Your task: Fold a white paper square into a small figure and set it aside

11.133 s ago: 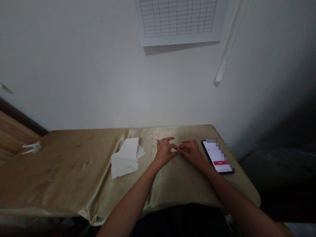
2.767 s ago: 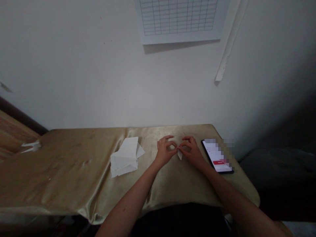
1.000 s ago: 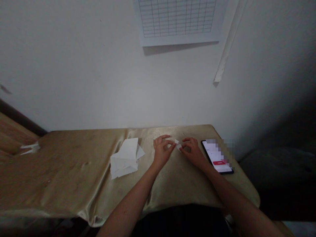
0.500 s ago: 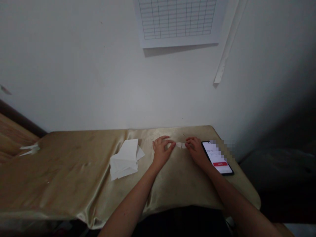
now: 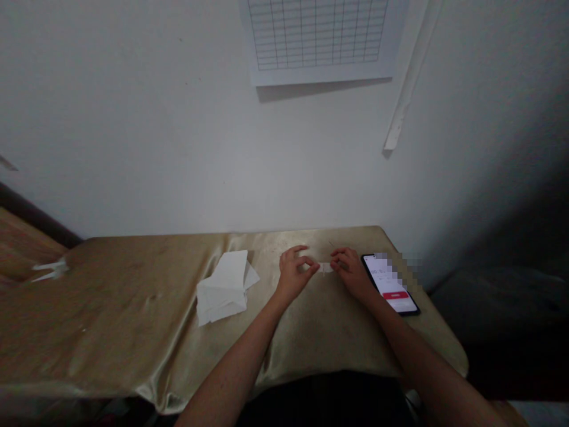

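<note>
A small white folded piece of paper (image 5: pixel 325 268) lies stretched between my two hands near the far edge of the table. My left hand (image 5: pixel 294 277) pinches its left end with thumb and forefinger. My right hand (image 5: pixel 349 272) pinches its right end in the same way. Both hands rest on the shiny gold tablecloth (image 5: pixel 133 308). A stack of white paper sheets (image 5: pixel 224 286) lies a little to the left of my left hand.
A phone (image 5: pixel 390 284) with a lit screen lies just right of my right hand, near the table's right edge. A white scrap (image 5: pixel 48 270) sits at the far left. A gridded chart (image 5: pixel 317 35) hangs on the wall behind the table.
The hands have moved slightly closer together with the small paper still pinched between them. Half a second ago the paper was drawn out a little wider.
</note>
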{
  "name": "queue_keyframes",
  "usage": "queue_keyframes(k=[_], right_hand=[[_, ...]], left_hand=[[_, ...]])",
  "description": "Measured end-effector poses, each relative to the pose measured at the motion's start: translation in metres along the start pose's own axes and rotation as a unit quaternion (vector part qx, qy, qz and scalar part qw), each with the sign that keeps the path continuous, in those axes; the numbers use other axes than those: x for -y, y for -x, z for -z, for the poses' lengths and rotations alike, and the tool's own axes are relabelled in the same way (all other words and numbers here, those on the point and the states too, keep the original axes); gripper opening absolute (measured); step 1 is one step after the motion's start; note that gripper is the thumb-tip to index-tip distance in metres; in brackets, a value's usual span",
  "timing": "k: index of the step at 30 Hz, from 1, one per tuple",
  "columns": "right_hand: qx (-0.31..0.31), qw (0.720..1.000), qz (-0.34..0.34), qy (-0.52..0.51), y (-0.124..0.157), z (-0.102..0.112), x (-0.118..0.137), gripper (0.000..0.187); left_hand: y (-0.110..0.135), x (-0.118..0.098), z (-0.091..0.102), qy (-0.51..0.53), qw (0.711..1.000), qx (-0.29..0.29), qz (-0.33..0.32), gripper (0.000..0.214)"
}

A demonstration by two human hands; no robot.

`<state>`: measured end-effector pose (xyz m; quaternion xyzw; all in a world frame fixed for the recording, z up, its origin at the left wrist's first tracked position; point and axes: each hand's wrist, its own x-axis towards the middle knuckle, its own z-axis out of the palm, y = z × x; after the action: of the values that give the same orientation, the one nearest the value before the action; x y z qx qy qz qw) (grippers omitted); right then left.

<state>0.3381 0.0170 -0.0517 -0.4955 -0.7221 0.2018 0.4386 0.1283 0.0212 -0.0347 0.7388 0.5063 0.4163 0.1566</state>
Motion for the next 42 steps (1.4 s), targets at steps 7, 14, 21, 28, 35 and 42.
queue_keyframes(k=[7,14,21,28,35,42], right_hand=[[0.009,1.0,-0.003,-0.019,0.0026,-0.0076,0.0,0.022],[0.006,0.999,-0.015,-0.038,0.0001,-0.005,0.0013,0.023],[0.01,0.999,-0.025,-0.044,0.0001,-0.002,0.0075,0.022],[0.031,0.998,-0.034,-0.045,0.0003,-0.0007,0.0071,0.022],[0.035,0.998,-0.03,-0.04,0.0006,-0.0026,0.0065,0.02],[0.019,0.998,-0.036,-0.043,-0.0004,-0.0027,0.0058,0.018]], left_hand=[[-0.0014,-0.0006,0.0008,0.025,1.0,-0.016,0.006,0.007],[0.0002,-0.0021,-0.0006,0.02,1.0,-0.003,0.002,0.006],[0.0004,-0.0001,-0.0009,0.015,1.0,0.011,-0.006,0.002],[-0.002,0.0011,0.0011,0.01,1.0,0.024,-0.004,0.008],[-0.0035,0.0024,0.0039,0.002,1.0,0.029,0.008,0.009],[-0.0043,0.002,0.0047,0.011,0.999,0.004,0.032,0.006]])
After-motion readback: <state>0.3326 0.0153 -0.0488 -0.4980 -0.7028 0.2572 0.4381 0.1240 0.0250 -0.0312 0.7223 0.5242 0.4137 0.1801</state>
